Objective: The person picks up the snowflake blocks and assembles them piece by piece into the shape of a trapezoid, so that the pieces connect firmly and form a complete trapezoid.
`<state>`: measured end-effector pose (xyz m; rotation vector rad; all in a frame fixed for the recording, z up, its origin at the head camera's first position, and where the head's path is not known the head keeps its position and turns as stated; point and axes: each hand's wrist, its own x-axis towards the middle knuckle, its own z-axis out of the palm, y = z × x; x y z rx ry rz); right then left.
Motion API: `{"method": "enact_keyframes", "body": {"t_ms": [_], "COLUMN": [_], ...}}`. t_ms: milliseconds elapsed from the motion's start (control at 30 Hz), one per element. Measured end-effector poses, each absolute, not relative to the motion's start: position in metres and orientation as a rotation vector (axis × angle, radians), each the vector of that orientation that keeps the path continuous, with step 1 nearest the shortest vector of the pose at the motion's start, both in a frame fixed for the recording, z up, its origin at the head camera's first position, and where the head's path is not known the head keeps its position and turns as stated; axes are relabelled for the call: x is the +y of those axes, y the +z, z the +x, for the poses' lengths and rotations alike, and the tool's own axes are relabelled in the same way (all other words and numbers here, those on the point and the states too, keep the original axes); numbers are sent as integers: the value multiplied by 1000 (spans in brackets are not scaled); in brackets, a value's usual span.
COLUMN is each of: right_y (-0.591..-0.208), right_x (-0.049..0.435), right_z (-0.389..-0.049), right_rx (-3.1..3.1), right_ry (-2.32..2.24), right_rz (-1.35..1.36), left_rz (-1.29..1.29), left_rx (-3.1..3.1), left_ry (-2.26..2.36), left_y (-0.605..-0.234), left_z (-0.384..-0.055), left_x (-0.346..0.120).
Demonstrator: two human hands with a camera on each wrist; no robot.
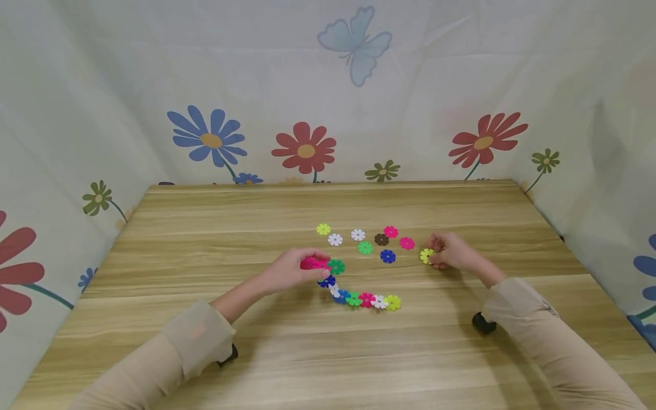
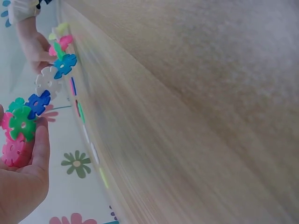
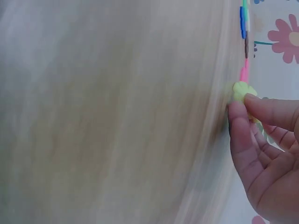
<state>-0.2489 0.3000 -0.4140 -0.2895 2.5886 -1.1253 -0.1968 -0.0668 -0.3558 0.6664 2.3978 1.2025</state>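
Note:
My left hand (image 1: 294,270) pinches one end of a chain of joined flower-shaped plastic discs. Near its fingers are a pink disc (image 2: 14,151) and a green disc (image 1: 336,267); the chain runs right through blue, white and other colours to a yellow end disc (image 1: 392,302). In the left wrist view a blue disc (image 2: 38,103) and a white disc (image 2: 47,82) show just past the fingertips. Off to the right, my right hand (image 1: 452,251) pinches a single yellow disc (image 3: 242,91) between thumb and fingers, apart from the chain.
Loose discs lie flat on the wooden table (image 1: 205,228) beyond the hands, among them a brown disc (image 1: 381,240), a dark blue disc (image 1: 388,256), a light green disc (image 1: 365,247) and a magenta disc (image 1: 407,243). Behind stands a flower-printed curtain (image 1: 256,74).

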Motion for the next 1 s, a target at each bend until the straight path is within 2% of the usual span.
{"method": "enact_keyframes", "body": {"t_ms": [267,667,1000], "right_y": [-403,-384,-377], "right_x": [283,237,204], "right_z": [-243,-223,-207], "right_rx": [2587,2505,2336], "right_ry": [-1254,-1499,-1580], "right_rz": [-322,-524,-551], "left_rz": [678,744,807], "left_rx": [2384,2380,2400], "left_ry": [1237,1257,1285], "left_y": [-390,-387,-390], "left_z": [-216,-214,-210], "left_x": [-70,-68,-64]}}
